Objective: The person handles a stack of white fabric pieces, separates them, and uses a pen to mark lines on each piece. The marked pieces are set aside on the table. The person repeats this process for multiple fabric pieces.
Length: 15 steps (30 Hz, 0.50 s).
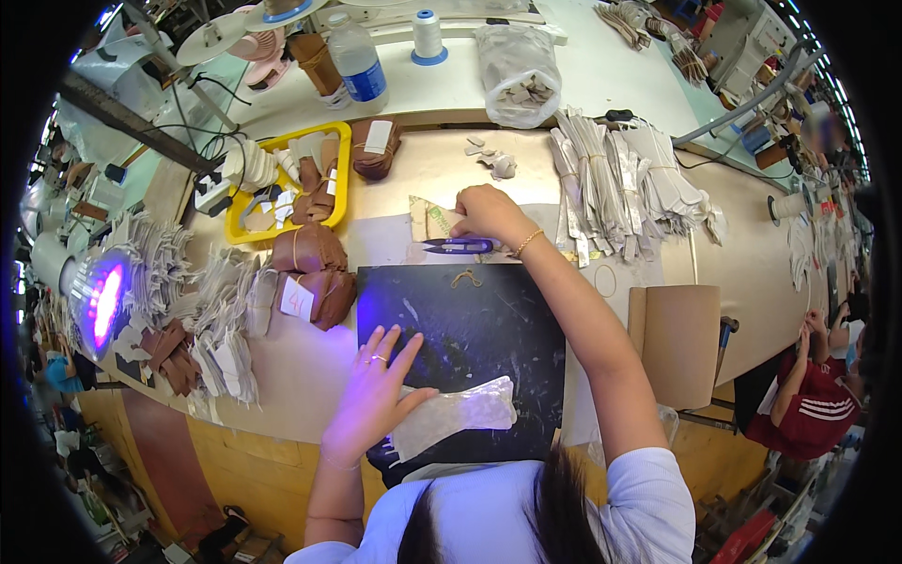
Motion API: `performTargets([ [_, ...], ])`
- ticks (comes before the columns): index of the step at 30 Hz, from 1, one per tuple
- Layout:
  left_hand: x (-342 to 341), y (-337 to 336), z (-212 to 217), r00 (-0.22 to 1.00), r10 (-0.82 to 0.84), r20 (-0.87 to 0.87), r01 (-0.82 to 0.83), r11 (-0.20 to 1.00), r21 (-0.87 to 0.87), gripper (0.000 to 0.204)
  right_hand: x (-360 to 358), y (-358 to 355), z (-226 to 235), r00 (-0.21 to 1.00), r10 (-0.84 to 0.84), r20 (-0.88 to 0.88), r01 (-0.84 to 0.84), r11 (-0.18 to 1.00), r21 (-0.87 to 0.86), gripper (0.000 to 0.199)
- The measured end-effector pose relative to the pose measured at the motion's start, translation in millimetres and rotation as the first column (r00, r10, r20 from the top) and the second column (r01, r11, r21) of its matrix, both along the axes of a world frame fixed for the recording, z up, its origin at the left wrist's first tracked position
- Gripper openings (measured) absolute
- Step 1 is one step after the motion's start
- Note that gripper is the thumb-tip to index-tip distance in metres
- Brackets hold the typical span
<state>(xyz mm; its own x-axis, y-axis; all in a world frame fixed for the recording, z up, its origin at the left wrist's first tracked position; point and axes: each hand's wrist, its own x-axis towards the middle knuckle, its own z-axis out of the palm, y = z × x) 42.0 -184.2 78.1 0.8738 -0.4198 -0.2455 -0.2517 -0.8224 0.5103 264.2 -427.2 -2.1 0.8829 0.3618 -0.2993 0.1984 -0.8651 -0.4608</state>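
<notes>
- In the head view, the left hand (374, 393) lies low over the black board (460, 329), its fingers fanned apart and its thumb reaching across a pale, glossy piece (465, 415); it is spread flat rather than pinching anything.
- That pale piece sits on the near part of the board, slightly askew, its wider right end uncovered and its left end partly beneath the hand.
- The right hand (490, 214) reaches beyond the board's far edge, fingers curled downward at a cream patch with green print (429, 220) — whether they pinch it, I cannot tell.
- Dark snips (458, 245) lie just on the near side of that hand, between it and the board, pointing left.
- A small tan loop (465, 278) rests near the board's far edge.
- Left of the board sit brown bundles (324, 299), one bearing a white card; behind them is a yellow tray (346, 160) of brown and pale pieces.
- Farther left, beside heaped pale strips (155, 263), a lamp (105, 299) glows violet.
- Right of the far hand, more long strips (592, 179) lie stacked — near a plastic bag (519, 70) of scraps.
- At far right, a co-worker in a red top (810, 404) is partly visible.
</notes>
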Motion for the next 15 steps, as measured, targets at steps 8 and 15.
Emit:
performTargets([
  [8, 48, -5, 23, 0.891, 0.282, 0.356, -0.234, 0.957, -0.173, 0.069, 10, -2, 61, 0.929, 0.192, 0.316, -0.313, 0.862, 0.399, 0.015],
  [15, 72, -7, 36, 0.724, 0.619, -0.304, -0.637, 0.431, -0.639, 0.08, -52, 10, 109, 0.869, 0.357, 0.343, -0.481, 0.772, 0.415, 0.019],
])
